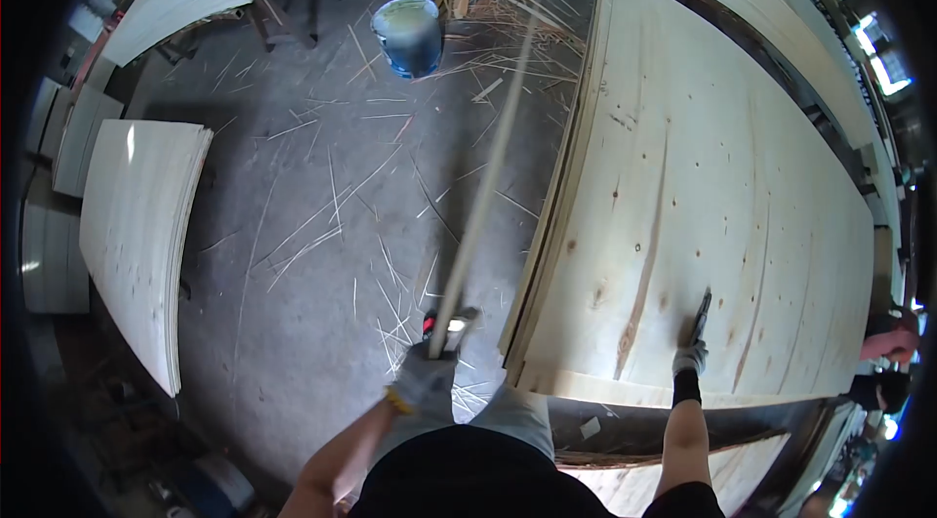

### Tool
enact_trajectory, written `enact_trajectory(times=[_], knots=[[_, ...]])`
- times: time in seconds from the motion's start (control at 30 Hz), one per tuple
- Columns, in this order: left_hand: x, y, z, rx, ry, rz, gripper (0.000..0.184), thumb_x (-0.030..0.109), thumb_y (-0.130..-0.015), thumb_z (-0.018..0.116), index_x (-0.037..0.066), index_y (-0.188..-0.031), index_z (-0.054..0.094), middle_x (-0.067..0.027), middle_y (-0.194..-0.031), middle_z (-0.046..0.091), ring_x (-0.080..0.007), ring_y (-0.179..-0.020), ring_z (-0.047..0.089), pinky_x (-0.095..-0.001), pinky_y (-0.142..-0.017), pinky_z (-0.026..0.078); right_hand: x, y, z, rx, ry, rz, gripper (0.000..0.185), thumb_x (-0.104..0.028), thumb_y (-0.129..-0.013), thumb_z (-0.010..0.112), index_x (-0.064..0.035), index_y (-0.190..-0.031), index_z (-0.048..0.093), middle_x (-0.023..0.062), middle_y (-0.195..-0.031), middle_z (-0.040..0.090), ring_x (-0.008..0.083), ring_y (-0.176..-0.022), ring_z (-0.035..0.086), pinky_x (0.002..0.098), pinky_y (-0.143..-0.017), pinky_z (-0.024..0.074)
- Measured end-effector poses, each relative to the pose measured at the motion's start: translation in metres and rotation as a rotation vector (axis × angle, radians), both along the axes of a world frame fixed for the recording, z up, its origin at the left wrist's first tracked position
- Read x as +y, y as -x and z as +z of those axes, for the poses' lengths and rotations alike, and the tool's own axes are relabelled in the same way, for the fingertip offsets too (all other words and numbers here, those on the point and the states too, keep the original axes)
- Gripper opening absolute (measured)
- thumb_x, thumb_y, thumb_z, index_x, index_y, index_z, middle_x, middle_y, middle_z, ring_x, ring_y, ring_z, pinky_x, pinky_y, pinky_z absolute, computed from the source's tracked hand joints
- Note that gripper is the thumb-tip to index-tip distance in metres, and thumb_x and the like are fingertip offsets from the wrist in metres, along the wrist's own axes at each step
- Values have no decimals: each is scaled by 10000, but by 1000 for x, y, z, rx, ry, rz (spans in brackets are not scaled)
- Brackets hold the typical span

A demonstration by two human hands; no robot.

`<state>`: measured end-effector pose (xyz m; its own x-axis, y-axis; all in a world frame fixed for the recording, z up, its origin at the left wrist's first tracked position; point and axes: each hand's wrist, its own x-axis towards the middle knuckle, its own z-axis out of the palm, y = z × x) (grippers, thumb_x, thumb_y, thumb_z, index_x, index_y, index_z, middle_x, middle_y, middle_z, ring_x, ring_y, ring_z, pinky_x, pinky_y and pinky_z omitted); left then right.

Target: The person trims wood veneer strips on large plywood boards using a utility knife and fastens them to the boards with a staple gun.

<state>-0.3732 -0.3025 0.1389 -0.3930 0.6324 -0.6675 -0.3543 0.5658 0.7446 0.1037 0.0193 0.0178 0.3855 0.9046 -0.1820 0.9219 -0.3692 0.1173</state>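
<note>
Left grip [426, 379], gloved, closed around the near end of a long wood strip [486, 188]; strip's long axis runs away from the person, up the view and leaning slightly right, far end pointing toward the scrap pile [522, 10]; nearly all of the strip extends beyond the grip, over the concrete floor [283, 176], left of the plywood stack [703, 186] and roughly alongside its near edge; strip a bit blurred.

Right grip [690, 359], also gloved, clasped around a slim dark tool [702, 316]; tool sticks out past the far side of the fingers, long axis pointing away from the person, tip tilted slightly right; it sits above the near part of the top sheet; cannot tell whether the tip touches the wood; exact tool type too small to tell.

Blue bucket [408, 38] stands on the floor, left of the strip's far end; thin offcuts [332, 188] scattered across the floor; second sheet stack [142, 235] at far left; another person's red sleeve [888, 342] at the right edge, beyond the plywood stack.
</note>
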Motion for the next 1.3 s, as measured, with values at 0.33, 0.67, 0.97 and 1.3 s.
enact_trajectory(times=[0.33, 0.67, 0.97, 1.3], knots=[[-4, 267, -52, 113, 124, 241, 289, -95, -637, 485, 10, -903, 527, -104, -822, 669, -97, -444, 520, -218, -375, 411, -89, 123, -26, 593, -275, -238, 387, -384, -780, 561, -7, -864, 541, 170, -775, 606, 321, -690, 569, 417, -639, 434], [68, 457, -132, 382, 511, 777, 287, 122, -718, 661, 64, -974, 546, -53, -533, 547, -146, -354, 496, -264, -270, 332, -11, 267, -28, 1146, -453, -1073, 195, -231, -782, 616, -42, -801, 570, 30, -564, 521, 131, -387, 421, 279, -355, 359], [275, 582, -116, 442, 644, 914, 121, 174, -742, 645, 103, -776, 553, -15, -522, 514, -136, -359, 487, -266, -265, 307, 446, 581, 86, 1398, -297, -247, 184, -212, -783, 663, -111, -704, 530, -41, -515, 438, 64, -394, 384, 234, -360, 295], [760, 731, -56, 330, 52, 686, 174, 78, -696, 686, 57, -838, 588, -33, -553, 501, -130, -368, 466, -240, -293, 308, 862, 748, 64, 547, -90, 263, 412, -304, -748, 598, -129, -1116, 538, 161, -1176, 504, 330, -1046, 507, 407, -867, 421]])
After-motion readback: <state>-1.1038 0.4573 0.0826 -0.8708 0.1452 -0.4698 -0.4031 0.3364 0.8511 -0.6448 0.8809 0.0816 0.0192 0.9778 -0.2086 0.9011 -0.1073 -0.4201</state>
